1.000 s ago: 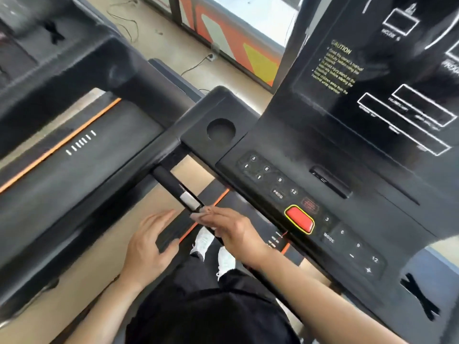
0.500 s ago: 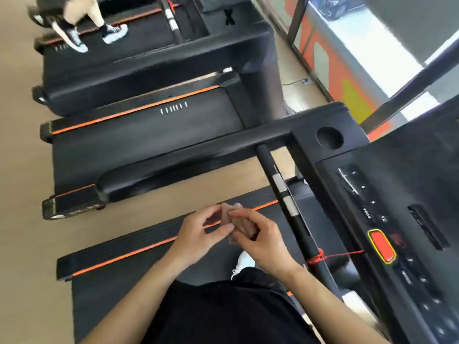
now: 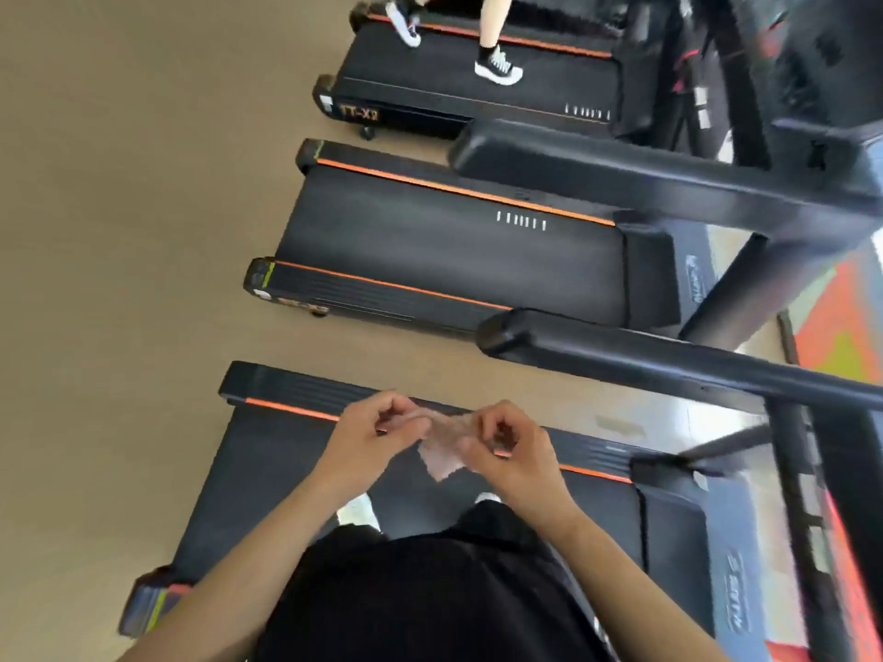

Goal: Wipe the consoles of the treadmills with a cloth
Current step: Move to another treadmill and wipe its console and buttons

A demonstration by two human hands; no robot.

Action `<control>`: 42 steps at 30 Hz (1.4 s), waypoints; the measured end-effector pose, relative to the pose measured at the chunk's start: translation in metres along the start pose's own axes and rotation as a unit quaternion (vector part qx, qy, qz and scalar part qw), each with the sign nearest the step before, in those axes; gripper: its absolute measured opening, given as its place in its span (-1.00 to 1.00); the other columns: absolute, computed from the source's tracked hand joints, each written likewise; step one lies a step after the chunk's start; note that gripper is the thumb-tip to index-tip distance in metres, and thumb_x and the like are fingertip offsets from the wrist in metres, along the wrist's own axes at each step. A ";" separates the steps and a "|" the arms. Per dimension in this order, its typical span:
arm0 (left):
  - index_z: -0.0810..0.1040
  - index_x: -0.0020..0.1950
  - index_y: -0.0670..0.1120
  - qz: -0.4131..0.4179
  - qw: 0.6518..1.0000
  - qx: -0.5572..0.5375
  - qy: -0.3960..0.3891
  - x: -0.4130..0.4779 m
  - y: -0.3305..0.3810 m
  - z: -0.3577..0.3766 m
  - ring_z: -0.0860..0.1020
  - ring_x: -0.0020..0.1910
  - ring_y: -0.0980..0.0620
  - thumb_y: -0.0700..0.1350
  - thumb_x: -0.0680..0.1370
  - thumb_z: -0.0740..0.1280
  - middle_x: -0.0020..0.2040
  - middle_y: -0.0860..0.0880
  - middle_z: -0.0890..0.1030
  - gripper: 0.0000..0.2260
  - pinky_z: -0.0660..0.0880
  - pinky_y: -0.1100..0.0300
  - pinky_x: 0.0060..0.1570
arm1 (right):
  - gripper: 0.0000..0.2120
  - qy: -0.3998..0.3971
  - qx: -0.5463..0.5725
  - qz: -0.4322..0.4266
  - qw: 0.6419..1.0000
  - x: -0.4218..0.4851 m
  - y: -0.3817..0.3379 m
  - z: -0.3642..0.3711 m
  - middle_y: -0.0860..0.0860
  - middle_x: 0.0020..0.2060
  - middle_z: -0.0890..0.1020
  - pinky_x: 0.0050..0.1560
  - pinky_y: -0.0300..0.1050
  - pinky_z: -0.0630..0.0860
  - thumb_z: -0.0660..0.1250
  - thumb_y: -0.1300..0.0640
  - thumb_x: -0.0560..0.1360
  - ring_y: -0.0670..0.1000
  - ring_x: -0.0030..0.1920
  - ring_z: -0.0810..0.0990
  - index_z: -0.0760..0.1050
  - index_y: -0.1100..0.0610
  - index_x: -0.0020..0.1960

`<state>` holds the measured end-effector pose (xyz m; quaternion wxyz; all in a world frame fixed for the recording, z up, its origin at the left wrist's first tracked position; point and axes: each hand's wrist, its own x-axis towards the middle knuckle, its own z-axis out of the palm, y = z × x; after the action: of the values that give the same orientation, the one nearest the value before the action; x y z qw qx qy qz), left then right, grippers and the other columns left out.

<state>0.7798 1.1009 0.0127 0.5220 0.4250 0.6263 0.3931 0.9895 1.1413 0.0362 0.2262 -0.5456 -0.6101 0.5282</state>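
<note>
Both hands raised side by side over the near treadmill belt [image 3: 296, 470], close together but not touching. Small pale pinkish cloth [image 3: 442, 446] stretched between them, above the belt and just in front of the black shorts [image 3: 430, 599]. Left hand [image 3: 370, 444] curled, fingertips pinching the cloth's left edge; right hand [image 3: 513, 453] curled likewise, pinching the right edge. Loose lower corner of the cloth hanging down between the two wrists, jagged at its tip. White shoes [image 3: 356, 513] just visible on the belt under the forearms. Beyond, to the far side, a second treadmill [image 3: 454, 250] with orange side stripes, unoccupied, and a black handrail [image 3: 669, 360] crossing between it and the near one. Farther still, a third treadmill [image 3: 478, 88] with someone's legs and black-and-white sneakers [image 3: 499, 69] on it. Tan floor [image 3: 119, 231] at left.
</note>
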 end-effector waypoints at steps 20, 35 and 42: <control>0.68 -0.12 0.06 -0.049 0.996 0.016 0.075 0.218 0.060 -0.217 0.54 -0.21 0.21 -0.05 0.49 0.41 -0.21 0.08 0.66 -0.94 0.44 0.35 -0.15 | -0.68 -0.213 0.020 -0.044 0.976 0.321 -0.102 0.134 -0.06 0.03 0.65 0.14 -0.32 0.48 0.50 0.22 0.45 -0.15 0.06 0.60 0.60 -0.03 0.16; 0.71 -0.06 0.14 0.030 0.990 0.117 -0.079 0.464 0.148 -0.270 0.64 -0.05 0.17 -0.20 0.59 0.42 -0.08 0.13 0.71 -0.78 0.52 0.30 -0.03 | -0.68 -0.072 0.022 -0.083 0.994 0.523 -0.168 0.093 -0.07 0.13 0.58 0.16 -0.31 0.46 0.53 0.14 0.47 -0.05 0.20 0.54 0.61 -0.09 0.18; 0.72 -0.04 -0.02 0.039 0.983 0.095 -0.154 0.619 0.178 -0.303 0.68 0.00 0.04 -0.18 0.59 0.40 -0.04 0.05 0.74 -0.88 0.58 0.13 0.04 | -0.95 0.029 0.002 0.098 0.995 0.615 -0.171 0.074 -0.09 -0.22 0.67 -0.10 -0.44 0.42 0.47 0.18 0.51 -0.24 -0.19 0.57 0.62 0.09 -0.11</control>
<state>0.4438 1.7287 0.0260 0.5537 0.5525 0.5557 0.2816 0.6672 1.6942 -0.0210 0.1921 -0.6178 -0.5454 0.5329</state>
